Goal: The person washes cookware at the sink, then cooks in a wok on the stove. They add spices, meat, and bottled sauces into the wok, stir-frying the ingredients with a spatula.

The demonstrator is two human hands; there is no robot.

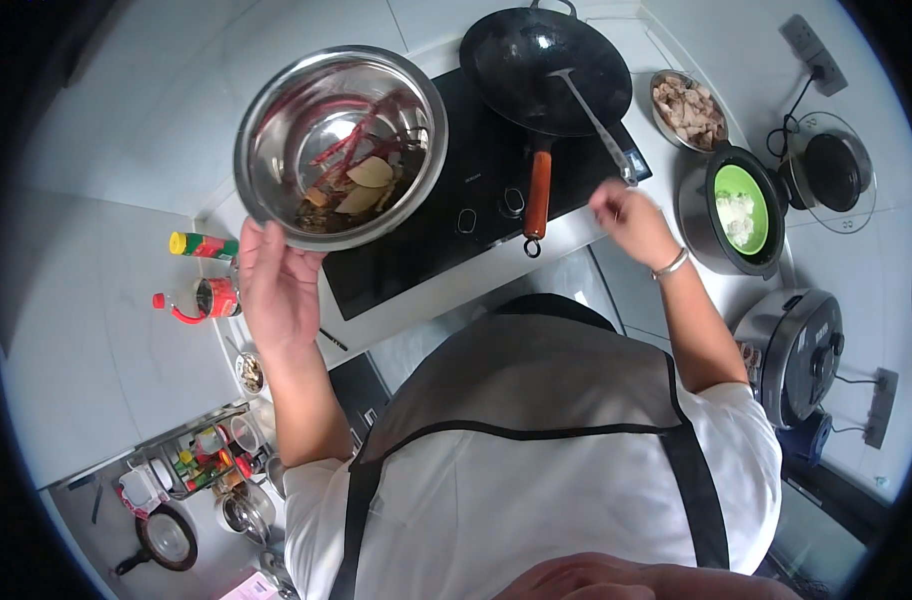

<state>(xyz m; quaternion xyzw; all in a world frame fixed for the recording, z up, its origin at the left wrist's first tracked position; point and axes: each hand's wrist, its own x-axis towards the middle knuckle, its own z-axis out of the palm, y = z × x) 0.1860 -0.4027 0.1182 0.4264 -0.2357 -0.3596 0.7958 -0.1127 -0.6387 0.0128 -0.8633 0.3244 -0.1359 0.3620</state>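
Note:
My left hand [282,292] grips the near rim of a stainless steel bowl [268,180], raised and tilted at the left of the cooktop. Inside lie dried red chillies [354,142], bay leaves [371,172] and other dark spices. Close to the end of a metal spatula handle [609,142], my right hand [636,229] hovers with curled fingers, slightly blurred; nothing shows in it. The spatula's blade rests inside a black wok [516,67]. The wok's wooden handle [538,195] points towards me over the black induction cooktop [396,262].
At the right stand a bowl of meat pieces [688,109], a dark pot [700,225] holding a green bowl [760,195], a glass lid [808,217] and an electric cooker [797,360]. Bottles [217,298] and a small bowl [251,373] stand left, before a rack of jars [200,457].

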